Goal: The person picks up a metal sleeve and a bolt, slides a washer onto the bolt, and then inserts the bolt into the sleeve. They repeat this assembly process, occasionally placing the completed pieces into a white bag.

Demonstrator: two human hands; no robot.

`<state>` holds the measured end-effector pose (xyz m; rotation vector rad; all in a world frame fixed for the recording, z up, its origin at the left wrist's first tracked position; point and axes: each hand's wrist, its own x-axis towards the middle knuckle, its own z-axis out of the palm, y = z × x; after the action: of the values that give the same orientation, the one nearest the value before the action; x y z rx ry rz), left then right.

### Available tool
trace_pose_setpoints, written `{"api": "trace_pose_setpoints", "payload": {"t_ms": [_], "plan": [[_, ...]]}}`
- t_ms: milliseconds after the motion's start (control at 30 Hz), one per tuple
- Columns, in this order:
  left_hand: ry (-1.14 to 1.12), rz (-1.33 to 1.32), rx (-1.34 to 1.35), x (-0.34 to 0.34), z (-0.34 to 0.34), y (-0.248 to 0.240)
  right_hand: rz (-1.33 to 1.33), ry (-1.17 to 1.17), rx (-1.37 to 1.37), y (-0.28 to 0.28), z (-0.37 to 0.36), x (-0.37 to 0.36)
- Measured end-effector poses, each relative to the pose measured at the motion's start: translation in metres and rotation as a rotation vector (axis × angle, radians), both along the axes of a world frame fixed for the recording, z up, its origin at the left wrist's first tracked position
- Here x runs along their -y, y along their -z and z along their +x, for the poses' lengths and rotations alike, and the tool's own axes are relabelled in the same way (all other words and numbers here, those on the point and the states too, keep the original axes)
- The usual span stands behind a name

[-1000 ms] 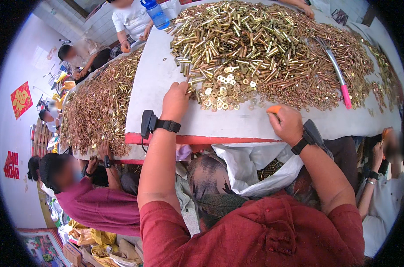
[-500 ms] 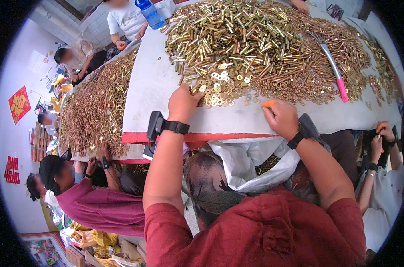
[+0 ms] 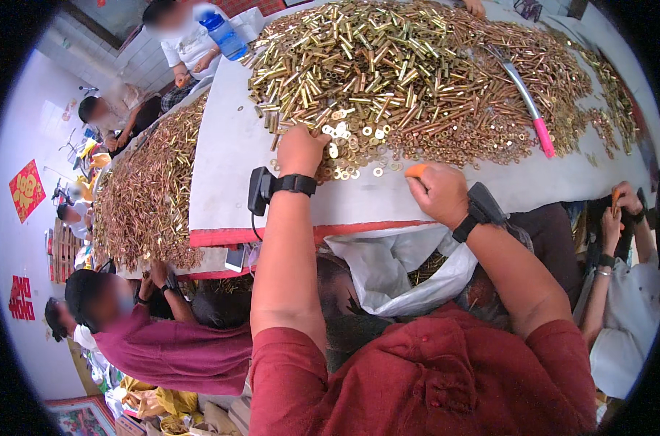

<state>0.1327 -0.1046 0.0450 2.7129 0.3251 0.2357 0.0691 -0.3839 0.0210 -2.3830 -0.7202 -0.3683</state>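
Brass-coloured metal tubes [image 3: 359,65] lie heaped on the white-covered table [image 3: 232,167]. Along the heap's near edge spread flat round brass washers [image 3: 359,149]. My left hand [image 3: 301,151] rests at the left side of the washers, its fingers curled and thumb toward them; what lies between the fingertips is hidden. To the right, just in front of the pile, my right hand [image 3: 444,195] is closed round an orange thing [image 3: 415,171], of which only a rounded end shows. Dark straps with black boxes sit on both my wrists.
A curved metal tool with a pink handle [image 3: 543,138] lies at the heap's right. Below the table edge hangs an open white sack [image 3: 388,272]. A blue bottle [image 3: 224,36] stands far left. People work at the left table [image 3: 144,196]; another person's hands [image 3: 620,211] are at right.
My left hand has moved right and slightly farther in, toward the washers. My right hand keeps its grip on the orange thing. The whole view has shifted a little.
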Motion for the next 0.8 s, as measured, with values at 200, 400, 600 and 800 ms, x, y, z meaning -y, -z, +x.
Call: {"api": "trace_pose_setpoints", "payload": {"t_ms": [200, 400, 600, 800], "plan": [[0.095, -0.054, -0.064, 0.001, 0.000, -0.002, 0.006, 0.001, -0.035, 0.001, 0.001, 0.003], [0.056, -0.598, 0.289, 0.008, -0.004, 0.006, 0.026, -0.014, 0.009, -0.003, 0.009, 0.007], [-0.136, -1.386, 0.283, 0.019, -0.026, -0.012, 0.096, -0.054, 0.076, -0.001, 0.006, -0.006], [-0.039, -1.952, 0.158, 0.056, -0.051, -0.011, 0.034, -0.047, 0.101, -0.002, -0.004, 0.002]]}}
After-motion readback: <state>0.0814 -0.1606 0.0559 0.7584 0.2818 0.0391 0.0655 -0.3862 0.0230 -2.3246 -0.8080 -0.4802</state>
